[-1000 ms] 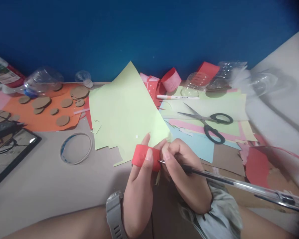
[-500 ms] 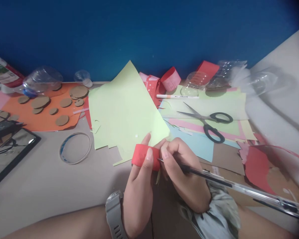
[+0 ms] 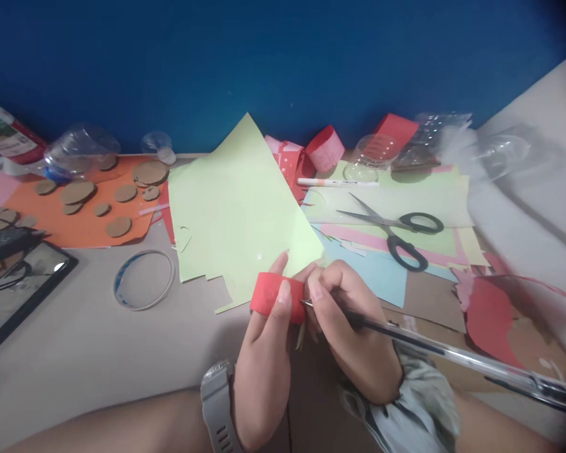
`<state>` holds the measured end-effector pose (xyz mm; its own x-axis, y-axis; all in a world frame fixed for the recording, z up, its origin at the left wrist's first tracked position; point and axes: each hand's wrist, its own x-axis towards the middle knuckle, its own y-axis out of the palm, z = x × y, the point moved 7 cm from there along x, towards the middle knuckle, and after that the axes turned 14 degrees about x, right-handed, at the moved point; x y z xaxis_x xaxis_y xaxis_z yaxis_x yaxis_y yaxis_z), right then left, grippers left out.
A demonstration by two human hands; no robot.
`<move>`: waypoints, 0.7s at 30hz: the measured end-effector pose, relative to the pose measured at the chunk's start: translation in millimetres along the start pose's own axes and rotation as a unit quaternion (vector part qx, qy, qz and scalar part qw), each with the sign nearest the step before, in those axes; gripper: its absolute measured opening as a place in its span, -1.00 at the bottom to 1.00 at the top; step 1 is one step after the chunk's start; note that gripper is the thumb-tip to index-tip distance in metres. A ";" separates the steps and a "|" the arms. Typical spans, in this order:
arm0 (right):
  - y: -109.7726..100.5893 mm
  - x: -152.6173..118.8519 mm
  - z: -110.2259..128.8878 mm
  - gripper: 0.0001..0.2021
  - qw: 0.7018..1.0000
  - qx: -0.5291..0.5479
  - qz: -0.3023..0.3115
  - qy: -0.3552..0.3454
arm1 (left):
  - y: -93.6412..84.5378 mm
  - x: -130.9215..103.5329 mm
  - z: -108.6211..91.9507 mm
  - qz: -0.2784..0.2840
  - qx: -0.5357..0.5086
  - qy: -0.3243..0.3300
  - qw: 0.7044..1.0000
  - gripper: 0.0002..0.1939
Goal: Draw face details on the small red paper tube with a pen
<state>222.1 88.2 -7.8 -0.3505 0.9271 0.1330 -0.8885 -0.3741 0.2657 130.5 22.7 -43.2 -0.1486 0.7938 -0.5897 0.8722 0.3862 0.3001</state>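
Observation:
A red paper strip (image 3: 266, 294) is pinched in my left hand (image 3: 266, 358), the thumb pressed flat on its face and the fingers behind it. Closed round a clear-barrelled pen (image 3: 434, 351), my right hand (image 3: 353, 333) is at the strip's right end. The pen's tip points left and is at the red paper; whether it touches cannot be made out. A thin pale green sliver hangs below the strip. Just beyond both hands lies a large light green paper sheet (image 3: 236, 207) with a cut lower edge.
Black-handled scissors (image 3: 391, 223) lie partly open on coloured papers at right, below a white marker (image 3: 338, 182). At left are a tape ring (image 3: 144, 280), a dark-framed tablet-like object (image 3: 23, 289) and cardboard discs (image 3: 78, 192) on orange paper (image 3: 89, 229). A blue wall (image 3: 283, 69) stands behind.
The whole view has shifted very slightly. My hands, the red strip and the pen hold almost the same pose as before.

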 end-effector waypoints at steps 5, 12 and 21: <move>0.0 -3.1 4.0 -0.67 1.000 -0.022 -0.003 -0.007 | 0.8 -0.5 -0.5 0.006 -0.003 0.001 1.000 -0.48; 0.9 -0.6 1.0 -0.65 1.000 0.015 0.007 0.003 | 0.2 -0.4 -0.2 0.002 -0.007 0.001 1.000 -0.46; 2.2 -1.4 5.5 -0.62 1.000 0.002 0.002 0.003 | 2.2 -2.2 -3.0 0.005 -0.012 -0.001 1.000 -0.46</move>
<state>222.2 85.9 -2.2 -0.3558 0.9257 0.1281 -0.8857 -0.3777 0.2698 131.4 23.2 -39.0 -0.1383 0.7966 -0.5885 0.8627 0.3888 0.3235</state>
